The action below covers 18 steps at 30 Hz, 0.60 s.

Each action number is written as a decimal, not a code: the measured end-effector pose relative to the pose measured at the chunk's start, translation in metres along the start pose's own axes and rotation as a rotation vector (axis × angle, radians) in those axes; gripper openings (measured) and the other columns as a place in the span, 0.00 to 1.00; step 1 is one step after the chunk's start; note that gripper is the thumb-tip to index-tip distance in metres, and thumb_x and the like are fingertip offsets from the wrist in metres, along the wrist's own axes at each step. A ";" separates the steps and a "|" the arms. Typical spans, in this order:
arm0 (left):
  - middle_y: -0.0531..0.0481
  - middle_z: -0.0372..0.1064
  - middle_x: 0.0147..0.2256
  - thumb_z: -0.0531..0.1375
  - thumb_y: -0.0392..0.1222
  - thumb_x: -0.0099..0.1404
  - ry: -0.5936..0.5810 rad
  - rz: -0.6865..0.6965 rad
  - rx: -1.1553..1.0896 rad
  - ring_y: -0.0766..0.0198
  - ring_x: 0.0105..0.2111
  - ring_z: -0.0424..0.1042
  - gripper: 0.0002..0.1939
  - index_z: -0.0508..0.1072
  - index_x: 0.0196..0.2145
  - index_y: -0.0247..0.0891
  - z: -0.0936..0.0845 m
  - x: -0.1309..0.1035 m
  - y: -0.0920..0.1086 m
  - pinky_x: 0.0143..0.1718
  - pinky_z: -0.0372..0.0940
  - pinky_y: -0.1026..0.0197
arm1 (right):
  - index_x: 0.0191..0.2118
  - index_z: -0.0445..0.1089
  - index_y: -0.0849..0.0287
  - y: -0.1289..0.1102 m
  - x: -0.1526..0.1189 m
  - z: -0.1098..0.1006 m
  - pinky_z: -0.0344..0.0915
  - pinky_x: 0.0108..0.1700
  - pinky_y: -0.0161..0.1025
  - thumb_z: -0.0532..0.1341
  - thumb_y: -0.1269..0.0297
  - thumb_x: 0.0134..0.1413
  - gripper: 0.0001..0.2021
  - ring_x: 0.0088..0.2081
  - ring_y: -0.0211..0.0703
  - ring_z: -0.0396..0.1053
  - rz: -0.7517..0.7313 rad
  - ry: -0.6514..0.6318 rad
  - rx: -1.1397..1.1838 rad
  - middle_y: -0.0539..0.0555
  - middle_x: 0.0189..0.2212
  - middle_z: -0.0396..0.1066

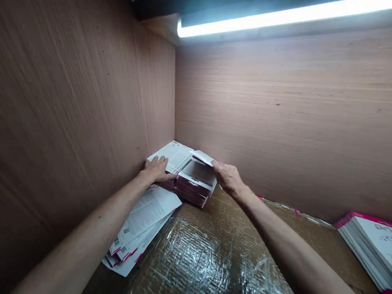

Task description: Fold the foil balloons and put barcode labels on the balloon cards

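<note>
Deep in the corner stands a tall stack of flat white printed cardboard packages (192, 190) with dark pink edges. Its top left part (175, 152) shows small grey text. My left hand (157, 167) lies on the left side of this stack, fingers spread over the top and thumb stretched out to the right. My right hand (229, 177) is closed at the stack's right side, pinching the edge of a raised white card (202, 157). Beneath that card a greyish surface with a hang-hole strip shows. Loose printed cards (150, 207) lie fanned out below my left hand.
Wooden panels rise on the left (85, 88) and at the back (286, 118). A bright tube light (294, 16) runs overhead. Shiny film covers the brown cardboard base (200, 260). Another pile of white and pink printed packages (378, 247) sits at the right.
</note>
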<state>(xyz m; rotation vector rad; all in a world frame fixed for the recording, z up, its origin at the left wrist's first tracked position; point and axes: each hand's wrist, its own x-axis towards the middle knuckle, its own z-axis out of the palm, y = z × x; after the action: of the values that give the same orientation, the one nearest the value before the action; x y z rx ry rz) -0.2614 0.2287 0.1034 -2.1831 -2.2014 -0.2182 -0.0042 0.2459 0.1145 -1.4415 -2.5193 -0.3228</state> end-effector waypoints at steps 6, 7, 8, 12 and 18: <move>0.24 0.55 0.61 0.69 0.60 0.43 -0.030 0.039 -0.072 0.32 0.61 0.52 0.50 0.62 0.58 0.29 -0.021 -0.001 -0.006 0.57 0.51 0.37 | 0.43 0.70 0.59 0.064 -0.061 -0.071 0.65 0.36 0.37 0.51 0.68 0.59 0.13 0.33 0.43 0.71 0.009 0.237 0.309 0.53 0.31 0.74; 0.24 0.54 0.62 0.69 0.58 0.42 0.003 0.054 -0.101 0.31 0.62 0.50 0.52 0.60 0.59 0.27 -0.027 -0.007 0.001 0.59 0.49 0.37 | 0.40 0.71 0.59 0.070 -0.077 -0.085 0.65 0.34 0.36 0.53 0.65 0.57 0.11 0.31 0.42 0.69 -0.012 0.236 0.445 0.52 0.28 0.72; 0.24 0.51 0.63 0.69 0.57 0.44 0.046 0.074 -0.134 0.33 0.63 0.47 0.53 0.57 0.61 0.26 -0.032 -0.017 0.011 0.60 0.47 0.38 | 0.38 0.71 0.59 0.074 -0.093 -0.098 0.65 0.32 0.36 0.55 0.63 0.55 0.10 0.29 0.41 0.68 -0.032 0.188 0.584 0.51 0.27 0.71; 0.35 0.49 0.66 0.62 0.61 0.54 0.188 0.246 -0.375 0.50 0.64 0.52 0.52 0.45 0.66 0.30 -0.024 -0.093 0.076 0.62 0.51 0.55 | 0.34 0.73 0.59 0.058 -0.146 -0.131 0.65 0.28 0.36 0.60 0.61 0.51 0.09 0.26 0.38 0.65 -0.102 -0.283 0.941 0.49 0.25 0.70; 0.45 0.78 0.38 0.68 0.50 0.54 -0.083 0.121 -1.507 0.50 0.39 0.75 0.21 0.78 0.42 0.34 0.041 -0.211 0.149 0.40 0.70 0.54 | 0.45 0.74 0.54 0.022 -0.194 -0.102 0.70 0.37 0.43 0.70 0.55 0.40 0.22 0.32 0.45 0.70 -0.066 -0.226 1.019 0.50 0.31 0.74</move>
<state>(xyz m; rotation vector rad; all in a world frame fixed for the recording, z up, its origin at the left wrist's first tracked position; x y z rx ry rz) -0.1074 0.0245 0.0480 -2.6958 -2.0510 -2.4273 0.1193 0.0679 0.1561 -0.9758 -2.2562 1.0175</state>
